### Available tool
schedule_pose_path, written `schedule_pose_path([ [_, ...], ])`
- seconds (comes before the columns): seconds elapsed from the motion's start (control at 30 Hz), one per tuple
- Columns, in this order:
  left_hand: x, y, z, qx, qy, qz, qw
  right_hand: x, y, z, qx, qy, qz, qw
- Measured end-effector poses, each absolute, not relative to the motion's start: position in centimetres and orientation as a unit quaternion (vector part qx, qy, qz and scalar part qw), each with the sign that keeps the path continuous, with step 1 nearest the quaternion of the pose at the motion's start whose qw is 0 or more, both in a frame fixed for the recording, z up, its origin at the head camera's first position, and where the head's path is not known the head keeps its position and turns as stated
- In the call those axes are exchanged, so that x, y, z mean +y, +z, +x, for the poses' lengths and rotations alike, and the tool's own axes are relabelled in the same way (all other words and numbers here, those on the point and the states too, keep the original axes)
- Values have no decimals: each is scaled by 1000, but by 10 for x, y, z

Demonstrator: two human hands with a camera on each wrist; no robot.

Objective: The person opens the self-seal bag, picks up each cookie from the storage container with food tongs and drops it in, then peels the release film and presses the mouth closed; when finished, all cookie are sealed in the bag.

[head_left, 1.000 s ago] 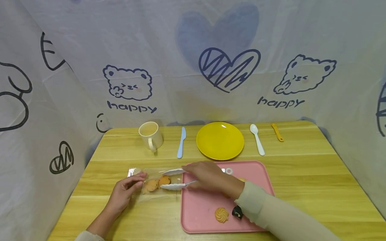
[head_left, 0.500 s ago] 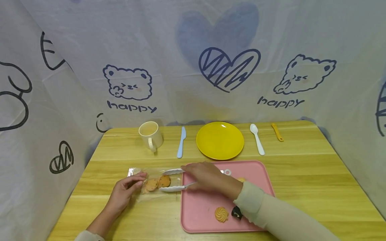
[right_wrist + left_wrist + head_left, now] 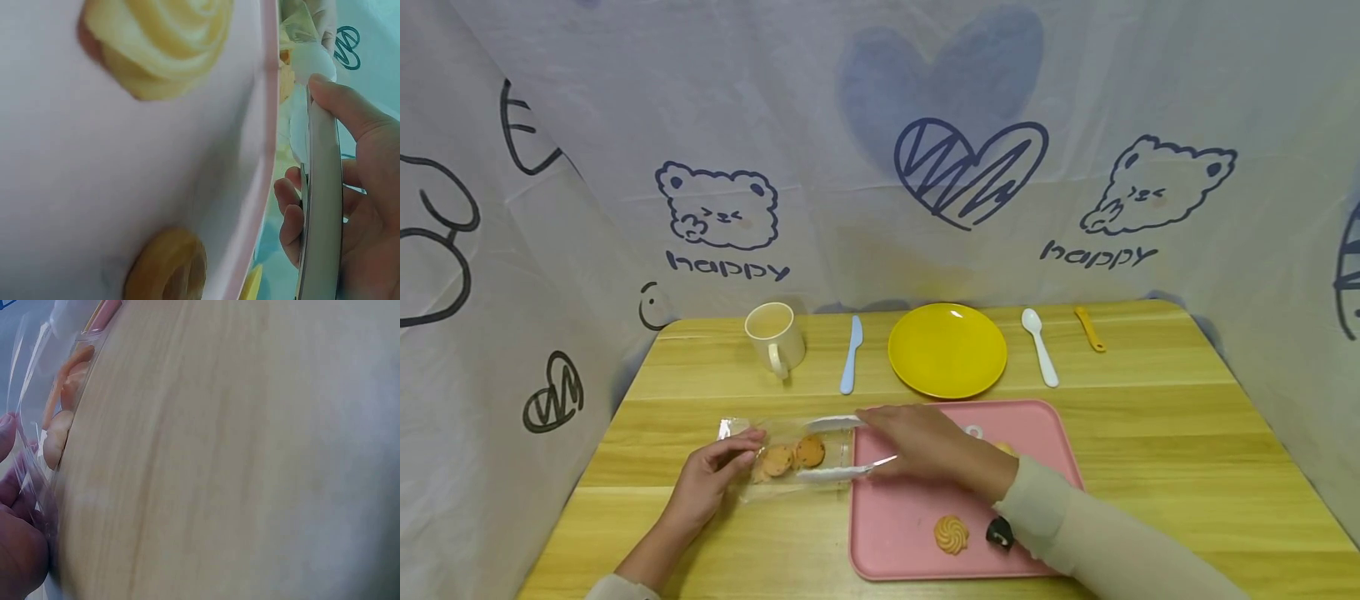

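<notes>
A clear plastic bag point(image 3: 786, 492) lies on the table left of the pink tray, with round cookies point(image 3: 809, 451) inside. My left hand point(image 3: 703, 479) pinches the bag's left end between thumb and fingers, also seen in the left wrist view, where cookies point(image 3: 57, 440) show through the film. My right hand point(image 3: 917, 442) grips a pair of tongs point(image 3: 835, 474) over the tray's left edge. Their white tips reach into the bag's right end and stand spread, with the right-hand cookie near their ends. In the right wrist view the tongs' handle point(image 3: 324, 206) lies between thumb and fingers.
The pink tray point(image 3: 895, 542) carries a swirl cookie point(image 3: 951, 534), a dark piece point(image 3: 1000, 533) and a cookie point(image 3: 1004, 449) partly behind my right arm. Along the back stand a cream mug point(image 3: 786, 346), a blue knife point(image 3: 852, 354), a yellow plate point(image 3: 947, 350), a white spoon point(image 3: 1040, 348) and a yellow utensil point(image 3: 1090, 329).
The tongs' tips have spread wider, leaving the right-hand cookie loose in the bag. My right hand has shifted slightly right with the tongs. The left hand stays put.
</notes>
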State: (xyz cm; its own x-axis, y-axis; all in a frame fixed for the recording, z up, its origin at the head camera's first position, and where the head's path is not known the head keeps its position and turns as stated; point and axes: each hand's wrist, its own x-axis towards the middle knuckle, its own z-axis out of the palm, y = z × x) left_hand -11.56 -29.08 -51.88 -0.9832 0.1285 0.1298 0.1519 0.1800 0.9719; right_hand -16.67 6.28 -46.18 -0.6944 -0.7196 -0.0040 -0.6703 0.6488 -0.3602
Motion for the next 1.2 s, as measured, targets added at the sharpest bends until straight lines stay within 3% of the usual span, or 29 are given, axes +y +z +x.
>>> schedule_pose_path([
  [0.73,-292,-520,-116,-770,-630,-100,9,118,-442,-145,909,-235,-331,97],
  [1.2,-292,-520,-116,-768,-633,-97,9,165,-446,-122,922,-224,-309,56],
])
